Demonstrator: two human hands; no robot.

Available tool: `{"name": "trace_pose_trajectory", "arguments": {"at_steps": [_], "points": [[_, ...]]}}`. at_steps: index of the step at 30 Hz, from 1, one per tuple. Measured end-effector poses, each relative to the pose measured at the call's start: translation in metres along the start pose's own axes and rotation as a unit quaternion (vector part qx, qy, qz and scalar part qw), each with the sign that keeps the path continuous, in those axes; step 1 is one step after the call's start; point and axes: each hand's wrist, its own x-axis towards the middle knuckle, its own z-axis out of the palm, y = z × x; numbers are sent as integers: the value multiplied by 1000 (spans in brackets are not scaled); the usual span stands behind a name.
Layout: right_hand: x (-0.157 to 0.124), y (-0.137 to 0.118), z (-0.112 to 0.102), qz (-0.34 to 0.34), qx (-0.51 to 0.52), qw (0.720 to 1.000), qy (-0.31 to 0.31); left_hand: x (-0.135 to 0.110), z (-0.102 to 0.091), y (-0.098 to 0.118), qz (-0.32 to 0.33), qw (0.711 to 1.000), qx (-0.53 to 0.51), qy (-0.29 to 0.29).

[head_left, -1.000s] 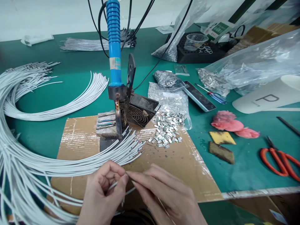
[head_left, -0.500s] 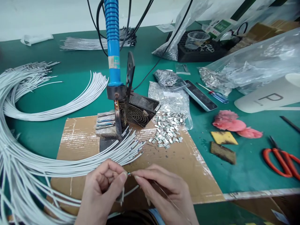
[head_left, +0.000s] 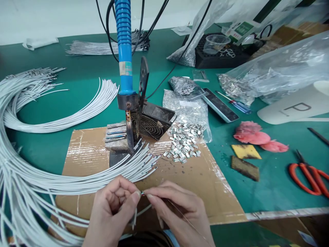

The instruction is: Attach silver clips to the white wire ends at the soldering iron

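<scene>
My left hand pinches the end of a thin white cable between thumb and forefinger, low in the view over the cardboard sheet. My right hand meets it fingertip to fingertip, pinching something tiny at the cable's tip; a thin wire runs back under this hand. Just beyond the fingers fan the stripped ends of a white cable bundle. Behind them stands a blue-handled soldering iron in its stand, and a heap of small metal clips lies to the right.
More white cables curve over the green table at left. A small fan sits behind the iron. Bags of metal parts, a phone, a screwdriver, pink cloth, sponges and red scissors lie right.
Both hands stay pinched together at the cable tip; they shifted slightly, the right hand's fingers drawing in closer to the left thumb. Nothing else moved.
</scene>
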Motion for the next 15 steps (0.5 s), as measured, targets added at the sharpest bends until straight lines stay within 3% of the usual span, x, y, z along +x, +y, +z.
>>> {"name": "trace_pose_trajectory", "arguments": {"at_steps": [15], "points": [[-1, 0, 0, 25, 41, 999, 16, -1, 2, -1, 12, 1000, 13, -2]]}}
